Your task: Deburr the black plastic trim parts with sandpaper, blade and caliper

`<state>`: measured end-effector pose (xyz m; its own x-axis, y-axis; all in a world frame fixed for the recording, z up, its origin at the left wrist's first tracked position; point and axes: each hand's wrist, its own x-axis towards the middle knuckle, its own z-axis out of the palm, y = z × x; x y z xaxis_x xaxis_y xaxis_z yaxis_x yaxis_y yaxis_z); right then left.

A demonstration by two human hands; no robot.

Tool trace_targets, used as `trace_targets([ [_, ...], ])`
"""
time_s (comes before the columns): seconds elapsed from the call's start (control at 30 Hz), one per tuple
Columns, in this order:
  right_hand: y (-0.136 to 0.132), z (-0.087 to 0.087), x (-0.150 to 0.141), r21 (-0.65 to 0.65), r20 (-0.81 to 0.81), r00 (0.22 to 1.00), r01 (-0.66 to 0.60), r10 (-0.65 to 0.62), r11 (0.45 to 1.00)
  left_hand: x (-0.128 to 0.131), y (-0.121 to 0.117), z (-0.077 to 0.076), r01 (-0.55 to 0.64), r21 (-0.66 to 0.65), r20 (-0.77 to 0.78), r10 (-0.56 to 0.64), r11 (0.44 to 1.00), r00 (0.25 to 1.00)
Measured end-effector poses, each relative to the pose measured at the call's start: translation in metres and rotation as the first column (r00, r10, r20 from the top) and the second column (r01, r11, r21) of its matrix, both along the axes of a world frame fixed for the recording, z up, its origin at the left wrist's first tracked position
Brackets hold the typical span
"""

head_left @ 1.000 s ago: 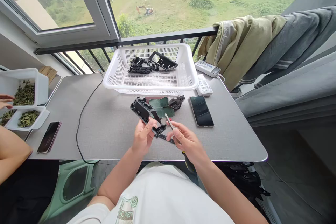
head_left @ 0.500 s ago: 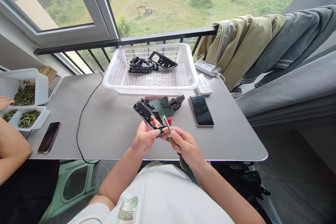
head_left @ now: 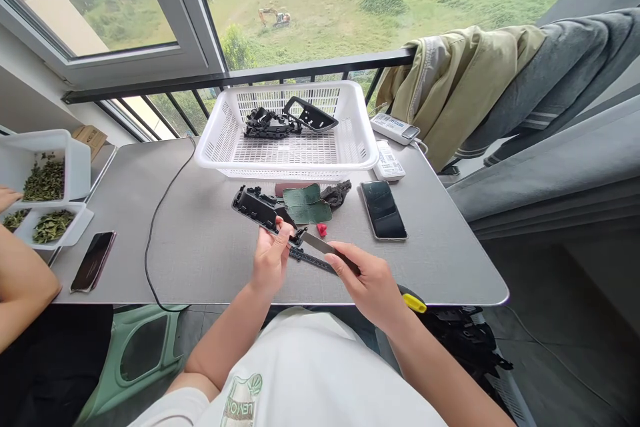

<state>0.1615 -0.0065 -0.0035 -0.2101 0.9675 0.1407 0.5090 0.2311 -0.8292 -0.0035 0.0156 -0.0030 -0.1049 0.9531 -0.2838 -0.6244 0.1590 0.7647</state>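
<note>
My left hand [head_left: 271,259] is closed round one end of a black plastic part [head_left: 257,208], which tilts up to the left above the table. In my right hand [head_left: 367,279] is a flat metal file [head_left: 316,243], gripped by its blade between thumb and fingers. Its yellow-and-black handle [head_left: 414,302] sticks out past the wrist. The file's tip is at the near end of the plastic part; whether they touch I cannot tell. Beneath the hands lies a dark caliper [head_left: 314,259], partly hidden. Green sandpaper sheets [head_left: 306,205], a small red piece [head_left: 321,230] and a crumpled dark cloth [head_left: 337,194] lie just beyond.
A white basket [head_left: 287,165] with black plastic parts [head_left: 273,125] stands at the back. One phone [head_left: 384,211] lies right, another [head_left: 93,261] left. A black cable [head_left: 161,213] crosses the table [head_left: 210,260]. Another person's arm [head_left: 25,267] is at left, by tubs of dried leaves [head_left: 54,225].
The plastic part and my left hand have shifted left. My right hand has moved right and down, and the file has swung from steep to nearly flat, pointing left.
</note>
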Motion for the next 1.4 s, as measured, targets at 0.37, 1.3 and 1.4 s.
trace_targets([
  [0.37,-0.003,-0.009,-0.005,0.209,0.235,0.968,0.044,-0.094,0.977,0.001,-0.002,-0.010,-0.095,0.027,-0.115,0.098,0.995,0.989],
  [1.3,0.010,-0.009,-0.010,-0.512,-0.780,0.580,-0.377,-0.235,0.772,-0.008,-0.004,0.005,0.338,0.043,0.129,-0.341,0.940,0.931],
  [1.4,0.012,-0.006,-0.012,-0.508,-0.790,0.551,-0.345,-0.268,0.789,-0.005,-0.003,0.008,0.315,-0.019,0.077,-0.312,0.949,0.947],
])
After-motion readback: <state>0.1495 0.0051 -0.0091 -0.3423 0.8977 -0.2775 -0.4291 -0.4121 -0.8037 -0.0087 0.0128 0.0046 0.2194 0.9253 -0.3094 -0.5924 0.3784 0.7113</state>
